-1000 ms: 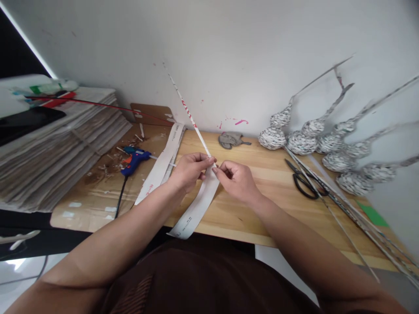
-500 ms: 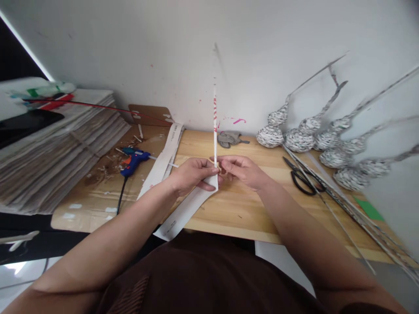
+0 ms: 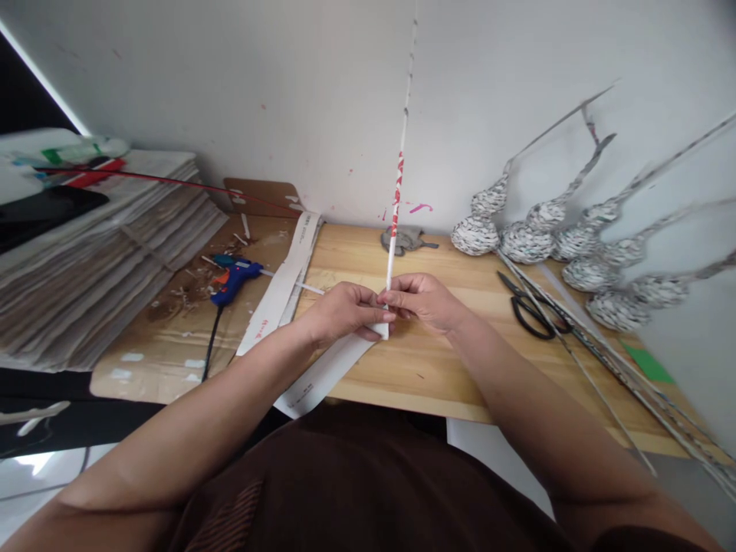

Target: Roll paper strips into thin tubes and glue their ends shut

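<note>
Left hand (image 3: 348, 312), fingers closed, pinches a paper strip (image 3: 332, 370) trailing toward the body; right hand (image 3: 426, 303), the nearer, is closed on the foot of a paper rod (image 3: 400, 165), which rises away from both, leaning slightly right; glue gun (image 3: 238, 279) lies left, scissors (image 3: 539, 313) right, neither obstructing.

The left hand (image 3: 343, 313) pinches a white paper strip (image 3: 336, 370) above a wooden table (image 3: 448, 364) as the right hand (image 3: 428, 303) has a fingertip grip on a slim, red-marked paper tube (image 3: 392, 261) rising before the wall (image 3: 230, 100). At left lies a blue glue gun (image 3: 237, 280); at right, black scissors (image 3: 520, 296) rest near woven gourd shapes (image 3: 526, 244)
</note>
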The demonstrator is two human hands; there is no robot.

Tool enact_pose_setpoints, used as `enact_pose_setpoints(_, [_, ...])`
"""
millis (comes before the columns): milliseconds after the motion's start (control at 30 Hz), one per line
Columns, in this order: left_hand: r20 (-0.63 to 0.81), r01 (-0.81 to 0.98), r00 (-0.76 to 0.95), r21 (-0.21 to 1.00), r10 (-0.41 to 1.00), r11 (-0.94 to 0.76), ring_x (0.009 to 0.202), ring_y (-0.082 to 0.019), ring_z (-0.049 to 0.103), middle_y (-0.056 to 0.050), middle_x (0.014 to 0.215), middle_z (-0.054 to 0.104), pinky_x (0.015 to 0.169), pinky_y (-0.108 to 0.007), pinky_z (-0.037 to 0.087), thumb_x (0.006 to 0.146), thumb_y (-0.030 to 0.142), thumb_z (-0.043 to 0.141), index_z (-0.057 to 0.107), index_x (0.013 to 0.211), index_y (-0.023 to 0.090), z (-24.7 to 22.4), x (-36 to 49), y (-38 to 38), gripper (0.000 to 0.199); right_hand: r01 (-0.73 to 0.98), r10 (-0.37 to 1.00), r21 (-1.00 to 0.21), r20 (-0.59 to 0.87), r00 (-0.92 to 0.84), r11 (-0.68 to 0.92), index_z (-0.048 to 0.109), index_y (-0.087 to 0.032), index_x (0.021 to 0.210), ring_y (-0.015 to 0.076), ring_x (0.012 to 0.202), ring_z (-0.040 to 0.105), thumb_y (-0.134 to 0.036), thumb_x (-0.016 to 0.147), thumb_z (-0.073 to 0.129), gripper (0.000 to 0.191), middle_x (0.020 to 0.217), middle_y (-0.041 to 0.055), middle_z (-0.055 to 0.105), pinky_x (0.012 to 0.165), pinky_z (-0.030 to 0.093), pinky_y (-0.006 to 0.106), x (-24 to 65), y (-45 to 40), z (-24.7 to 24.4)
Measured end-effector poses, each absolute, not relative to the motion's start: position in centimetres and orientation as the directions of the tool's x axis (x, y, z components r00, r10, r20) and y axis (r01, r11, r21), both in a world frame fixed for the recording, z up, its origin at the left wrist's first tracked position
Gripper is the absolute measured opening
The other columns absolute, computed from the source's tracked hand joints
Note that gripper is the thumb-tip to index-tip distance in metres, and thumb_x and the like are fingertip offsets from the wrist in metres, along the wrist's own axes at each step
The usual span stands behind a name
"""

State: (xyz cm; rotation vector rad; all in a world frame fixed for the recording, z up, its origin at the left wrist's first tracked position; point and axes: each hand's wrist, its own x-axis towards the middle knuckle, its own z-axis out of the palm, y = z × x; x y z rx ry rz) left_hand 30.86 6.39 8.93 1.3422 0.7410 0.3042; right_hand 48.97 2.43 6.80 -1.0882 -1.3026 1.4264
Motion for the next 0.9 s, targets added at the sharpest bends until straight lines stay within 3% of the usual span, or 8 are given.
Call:
enact_pose_setpoints(100, [-0.282,0.207,0.744,0.959,0.605,0.193,0.074,-0.016,0.067,-0.009,0.080,0.071,0.067,-0.029,0.059,0.068,0.030,0.078,0.073,0.080,0.013,8.9,30.7,6.4,0.022,-0.051,0.981,-0.998,-0.033,-0.193,-0.044,0.062,-0.014,0.066,0.0047,0.045,0.042,-0.037,0.072,0.074,0.026,0.055,-0.0035,0.056,0.043,0.028,0.019,48.8,2.3,7.0])
enact_pose_setpoints(267, [-0.261,0.201,0.750,0.965,0.608,0.168,0.075,-0.016,0.068,-0.008,0.079,0.071,0.066,-0.027,0.058,0.069,0.031,0.076,0.072,0.078,0.014,8.8,30.7,6.6,0.020,-0.008,0.973,-0.999,-0.035,-0.229,-0.038,0.065,-0.015,0.084,0.0066,0.052,0.050,-0.033,0.069,0.075,0.025,0.067,-0.0015,0.063,0.046,0.034,0.019,48.9,2.0,7.4])
enact_pose_setpoints(333, [-0.263,0.218,0.728,0.964,0.633,0.151,0.072,-0.015,0.067,-0.007,0.077,0.070,0.065,-0.027,0.058,0.069,0.031,0.076,0.072,0.076,0.014,8.6,30.8,6.7,0.019,0.030,0.974,-0.999,-0.030,-0.224,-0.024,0.064,-0.015,0.083,0.0067,0.053,0.051,-0.032,0.070,0.075,0.023,0.068,-0.0019,0.062,0.046,0.035,0.019,49.0,2.0,7.4])
enact_pose_setpoints(533, [-0.246,0.338,0.650,0.941,0.720,0.016,0.063,-0.014,0.061,-0.004,0.071,0.065,0.056,-0.027,0.056,0.069,0.038,0.073,0.068,0.072,0.015,7.7,30.9,6.8,0.024,0.161,0.993,-0.987,-0.024,-0.112,-0.005,0.059,-0.016,0.080,0.0088,0.056,0.057,-0.031,0.074,0.071,0.020,0.066,-0.0016,0.064,0.051,0.043,0.021,48.6,2.1,7.0])
enact_pose_setpoints(667, [-0.226,0.407,0.677,0.908,0.700,-0.100,0.057,-0.013,0.060,-0.002,0.066,0.064,0.051,-0.022,0.048,0.068,0.038,0.073,0.066,0.072,0.017,8.0,30.6,7.2,0.023,0.244,1.000,-0.970,0.009,0.000,0.008,0.056,-0.017,0.079,0.0117,0.057,0.062,-0.027,0.077,0.067,0.016,0.062,-0.0006,0.064,0.055,0.048,0.023,48.4,2.3,6.9])
enact_pose_setpoints(733, [-0.212,0.483,0.706,0.841,0.676,-0.241,0.051,-0.012,0.056,0.000,0.059,0.062,0.048,-0.020,0.041,0.064,0.036,0.075,0.067,0.069,0.018,8.8,30.1,8.2,0.021,0.257,0.998,-0.966,0.032,0.061,0.015,0.055,-0.017,0.079,0.0116,0.055,0.062,-0.026,0.077,0.067,0.015,0.060,-0.0004,0.064,0.052,0.048,0.023,48.6,2.5,7.0])
enact_pose_setpoints(800, [-0.201,0.575,0.727,0.702,0.657,-0.421,0.047,-0.012,0.053,0.000,0.057,0.063,0.048,-0.020,0.035,0.060,0.033,0.078,0.070,0.069,0.019,10.3,29.1,9.9,0.018,0.229,0.990,-0.973,0.055,0.133,0.023,0.056,-0.017,0.080,0.0107,0.051,0.060,-0.028,0.076,0.068,0.017,0.060,0.0000,0.065,0.046,0.045,0.021,49.0,2.8,7.1])
enact_pose_setpoints(900, [-0.100,0.731,0.648,0.360,0.755,-0.580,0.062,-0.014,0.056,0.001,0.066,0.069,0.058,-0.019,0.035,0.055,0.028,0.081,0.073,0.069,0.022,13.1,26.7,13.2,0.017,0.105,0.959,-0.993,0.079,0.271,0.053,0.055,-0.016,0.080,0.0103,0.048,0.058,-0.032,0.072,0.072,0.024,0.060,0.0007,0.065,0.041,0.044,0.020,49.5,3.3,7.0])
